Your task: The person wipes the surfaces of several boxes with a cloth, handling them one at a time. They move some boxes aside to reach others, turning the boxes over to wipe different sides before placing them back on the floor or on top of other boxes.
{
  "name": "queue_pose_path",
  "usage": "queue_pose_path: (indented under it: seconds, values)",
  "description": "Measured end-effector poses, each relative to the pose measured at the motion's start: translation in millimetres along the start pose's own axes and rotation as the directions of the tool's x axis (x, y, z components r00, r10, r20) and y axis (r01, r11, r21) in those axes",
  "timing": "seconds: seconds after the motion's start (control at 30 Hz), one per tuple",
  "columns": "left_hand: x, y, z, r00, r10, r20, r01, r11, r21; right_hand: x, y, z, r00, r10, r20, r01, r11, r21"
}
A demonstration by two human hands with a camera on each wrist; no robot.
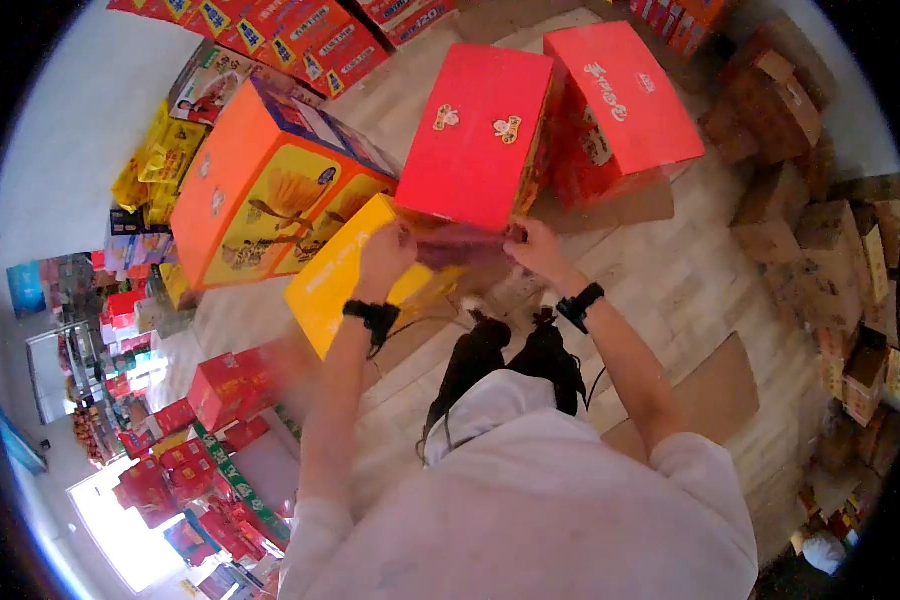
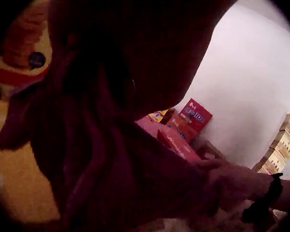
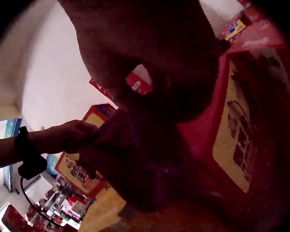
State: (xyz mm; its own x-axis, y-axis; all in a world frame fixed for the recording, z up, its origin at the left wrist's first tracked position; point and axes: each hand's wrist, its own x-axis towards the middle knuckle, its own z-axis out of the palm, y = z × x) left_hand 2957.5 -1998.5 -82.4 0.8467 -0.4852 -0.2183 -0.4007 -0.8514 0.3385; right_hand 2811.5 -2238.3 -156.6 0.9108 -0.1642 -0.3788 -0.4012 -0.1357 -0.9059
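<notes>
A dark purple cloth (image 1: 460, 248) is stretched between both hands, in front of the near edge of a red box (image 1: 475, 135). The left hand (image 1: 386, 262) grips its left end, above a yellow box (image 1: 340, 270). At its right end the right hand (image 1: 542, 252) pinches the cloth by the red box's near corner. The left wrist view shows the cloth (image 2: 101, 164) hanging in folds under the dark left hand (image 2: 135, 53). From the right wrist, the cloth (image 3: 140, 159) hangs below the right hand (image 3: 150, 53), whose thumb and finger form a ring.
An orange box (image 1: 270, 190) stands at the left, another red box (image 1: 630, 100) at the right. Brown cartons (image 1: 830, 250) are piled along the right side. Flat cardboard (image 1: 715, 390) lies on the tiled floor (image 1: 430, 370). Red packages (image 1: 235, 385) stand at the lower left.
</notes>
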Motion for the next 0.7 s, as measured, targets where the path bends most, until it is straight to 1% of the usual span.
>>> queue_pose_path:
  seconds: [0.03, 0.07, 0.1, 0.13, 0.17, 0.23, 0.27, 0.3, 0.33, 0.37, 0.4, 0.43, 0.47, 0.5, 0.53, 0.57, 0.6, 0.63, 0.67, 0.7]
  values:
    - [16, 0, -6, 0.989, 0.066, -0.132, -0.062, 0.998, 0.029, 9, -7, -5, 0.991, -0.085, -0.105, 0.084, 0.996, -0.013]
    - [28, 5, -16, 0.990, 0.069, -0.125, -0.066, 0.997, 0.031, 16, -15, -8, 0.991, -0.078, -0.109, 0.078, 0.997, -0.009]
    - [40, 10, -25, 0.986, 0.104, -0.134, -0.099, 0.994, 0.047, 23, -23, -10, 0.951, -0.226, -0.211, 0.204, 0.971, -0.122]
    - [50, 14, -31, 0.979, 0.143, -0.144, -0.136, 0.989, 0.060, 29, -29, -10, 0.879, -0.376, -0.294, 0.308, 0.918, -0.250]
    - [58, 11, -26, 0.978, 0.158, -0.139, -0.152, 0.987, 0.054, 35, -28, -8, 0.876, -0.371, -0.308, 0.298, 0.919, -0.258]
    - [78, -6, 0, 0.962, 0.261, -0.087, -0.235, 0.945, 0.229, 48, -16, -3, 0.932, -0.278, -0.231, 0.181, 0.912, -0.369]
    - [85, -23, 24, 0.962, 0.274, -0.007, -0.270, 0.950, 0.155, 52, -8, 0, 0.932, -0.272, -0.241, 0.166, 0.908, -0.384]
    - [84, -30, 40, 0.959, 0.284, 0.002, -0.282, 0.950, 0.137, 51, 2, 9, 0.962, -0.177, -0.210, 0.068, 0.894, -0.443]
    - [78, -31, 54, 0.950, 0.311, 0.034, -0.312, 0.932, 0.184, 47, 9, 18, 0.981, -0.072, -0.181, -0.029, 0.864, -0.503]
    - [75, -33, 67, 0.941, 0.335, 0.055, -0.338, 0.912, 0.231, 44, 13, 26, 0.981, -0.064, -0.185, -0.042, 0.855, -0.517]
    - [74, -36, 74, 0.920, 0.392, 0.004, -0.381, 0.893, 0.239, 42, 13, 34, 0.967, -0.106, -0.233, -0.050, 0.814, -0.579]
    - [78, -40, 80, 0.917, 0.398, -0.002, -0.388, 0.893, 0.227, 44, 13, 41, 0.949, -0.149, -0.278, -0.064, 0.772, -0.633]
    - [78, -38, 79, 0.939, 0.341, 0.042, -0.342, 0.920, 0.190, 46, 1, 45, 0.956, -0.027, -0.291, -0.137, 0.839, -0.526]
    - [74, -37, 78, 0.956, 0.278, 0.100, -0.291, 0.944, 0.158, 48, -6, 49, 0.956, -0.009, -0.293, -0.152, 0.839, -0.522]
    - [70, -37, 77, 0.953, 0.277, 0.125, -0.295, 0.943, 0.153, 49, -13, 53, 0.946, -0.078, -0.314, -0.118, 0.820, -0.560]
    - [67, -36, 76, 0.955, 0.273, 0.116, -0.286, 0.952, 0.112, 51, -14, 58, 0.932, -0.148, -0.331, -0.087, 0.796, -0.599]
    - [68, -34, 75, 0.958, 0.269, 0.102, -0.277, 0.958, 0.073, 54, -15, 63, 0.934, -0.128, -0.334, -0.102, 0.800, -0.591]
    - [70, -31, 73, 0.955, 0.272, 0.117, -0.281, 0.957, 0.070, 59, -15, 65, 0.946, -0.135, -0.295, -0.084, 0.778, -0.623]
    - [70, -30, 75, 0.962, 0.250, 0.114, -0.257, 0.965, 0.054, 64, -16, 66, 0.957, -0.139, -0.254, -0.063, 0.755, -0.652]
    - [69, -29, 77, 0.968, 0.226, 0.112, -0.231, 0.972, 0.039, 67, -15, 65, 0.959, -0.123, -0.256, -0.074, 0.761, -0.644]
